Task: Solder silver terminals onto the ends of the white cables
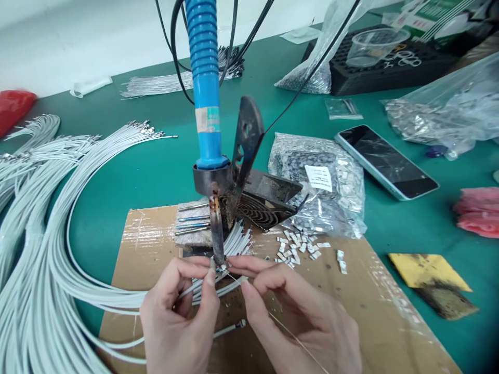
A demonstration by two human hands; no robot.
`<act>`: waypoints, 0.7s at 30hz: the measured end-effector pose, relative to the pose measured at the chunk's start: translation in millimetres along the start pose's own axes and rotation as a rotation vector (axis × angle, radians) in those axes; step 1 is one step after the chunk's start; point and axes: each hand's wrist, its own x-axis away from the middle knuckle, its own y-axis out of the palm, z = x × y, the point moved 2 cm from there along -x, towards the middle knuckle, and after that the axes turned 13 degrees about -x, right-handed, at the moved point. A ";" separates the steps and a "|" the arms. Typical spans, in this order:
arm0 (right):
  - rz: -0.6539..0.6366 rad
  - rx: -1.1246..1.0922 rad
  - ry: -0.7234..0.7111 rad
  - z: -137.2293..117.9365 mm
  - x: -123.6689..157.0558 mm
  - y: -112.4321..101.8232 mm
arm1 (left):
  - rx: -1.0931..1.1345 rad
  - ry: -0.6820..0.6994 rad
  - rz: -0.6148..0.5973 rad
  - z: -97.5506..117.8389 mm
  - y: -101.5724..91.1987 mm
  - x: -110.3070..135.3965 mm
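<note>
A blue-handled soldering iron [205, 93] stands tip down in a dark metal stand [253, 192] over a taped cardboard sheet [374, 306]. My left hand [177, 322] pinches the end of a white wire from the bundle [42, 244] right at the iron's tip [217, 244]. My right hand [300, 317] pinches a thin strand of solder wire [296, 337] and brings its end to the same spot. Both hands' fingertips almost meet under the tip. More white wire ends [239, 241] fan out behind the tip.
Small metal pieces [300, 246] lie loose on the cardboard beside a clear bag of them [323, 182]. A cracked phone [385, 161], a yellow sponge [429, 272], pink cloth [479, 210], more bags [448, 111] and a black tray [390, 67] sit on the green table.
</note>
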 end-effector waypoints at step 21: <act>-0.016 0.013 -0.016 0.5 -1.5 -1.3 | -0.027 0.088 -0.076 -4.9 -3.4 -4.3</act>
